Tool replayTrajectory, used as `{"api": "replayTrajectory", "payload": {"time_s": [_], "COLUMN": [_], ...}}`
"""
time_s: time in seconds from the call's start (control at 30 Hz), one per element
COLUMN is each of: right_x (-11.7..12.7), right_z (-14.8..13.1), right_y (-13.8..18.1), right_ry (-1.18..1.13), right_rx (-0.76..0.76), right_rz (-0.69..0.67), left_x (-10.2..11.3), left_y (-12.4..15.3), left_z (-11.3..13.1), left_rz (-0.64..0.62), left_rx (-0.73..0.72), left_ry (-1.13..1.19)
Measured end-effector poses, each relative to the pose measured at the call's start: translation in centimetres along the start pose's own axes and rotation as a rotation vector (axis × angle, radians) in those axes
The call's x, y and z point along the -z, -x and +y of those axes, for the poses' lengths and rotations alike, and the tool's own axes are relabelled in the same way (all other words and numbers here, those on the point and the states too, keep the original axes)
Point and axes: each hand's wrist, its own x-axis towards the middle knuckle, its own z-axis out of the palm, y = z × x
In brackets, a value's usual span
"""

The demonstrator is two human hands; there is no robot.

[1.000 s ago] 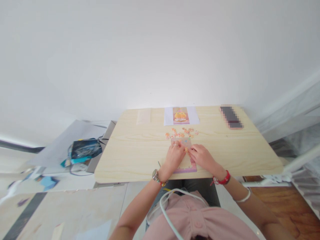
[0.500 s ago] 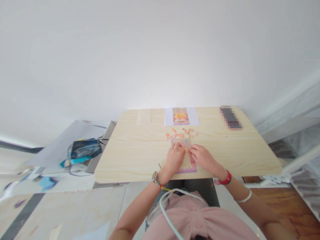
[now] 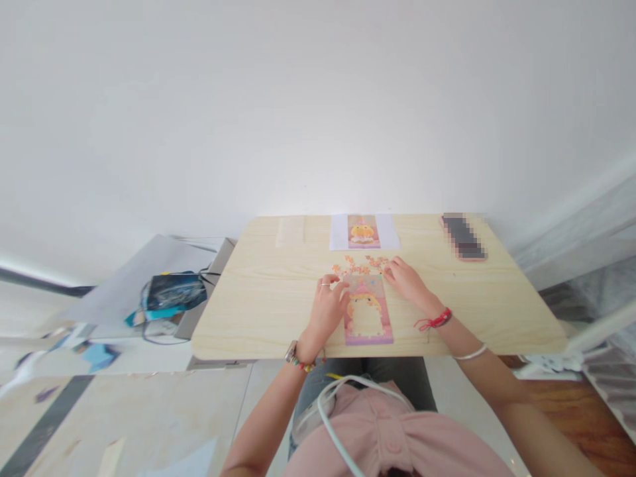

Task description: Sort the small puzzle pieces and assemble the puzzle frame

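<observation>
A small pink jigsaw puzzle (image 3: 368, 315) with a yellow cartoon figure lies near the front edge of the light wooden table (image 3: 268, 298). My left hand (image 3: 326, 308) rests at the puzzle's left edge, fingers curled against it, a ring on one finger. My right hand (image 3: 408, 281) reaches past the puzzle's top right corner, fingertips on the loose puzzle pieces (image 3: 360, 265) scattered just beyond it. What those fingers hold, if anything, is too small to make out.
A reference picture (image 3: 363, 231) of the same figure lies on white paper at the table's far edge. A phone (image 3: 463, 237) sits far right, a pale strip (image 3: 290, 231) far left. A bag (image 3: 171, 291) lies on the floor left of the table.
Both hands were together over the puzzle's upper part. Now they have parted: the left slid to the puzzle's left edge, the right moved up to the loose pieces, and the puzzle picture shows.
</observation>
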Motion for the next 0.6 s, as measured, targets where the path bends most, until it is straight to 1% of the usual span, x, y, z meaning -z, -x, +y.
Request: {"api": "replayTrajectory", "payload": {"time_s": [0.13,0.27,0.37,0.47,0.53,0.6], "right_x": [0.4,1.1,1.5,1.6,1.4,0.9], "right_z": [-0.2,-0.8,-1.9,-3.4,-4.3,-5.0], "right_y": [0.1,0.3,0.6,0.9,1.2,1.4], "right_ry": [-0.010,-0.054,-0.083,-0.080,-0.069,-0.034], "right_rx": [0.002,0.039,0.112,0.193,0.218,0.209], "right_rz": [-0.008,0.022,0.022,-0.014,-0.036,-0.045], "left_x": [0.2,0.1,0.0,0.0,0.0,-0.1], "left_y": [0.2,0.6,0.8,0.9,0.9,0.9], "left_z": [-0.8,-1.2,-1.1,-0.9,-0.6,-0.4], "left_rz": [0.007,-0.003,-0.014,-0.012,-0.009,-0.010], "left_rx": [0.033,0.038,0.034,0.029,0.023,0.012], "left_ry": [-0.001,0.001,0.002,0.006,0.014,0.024]}}
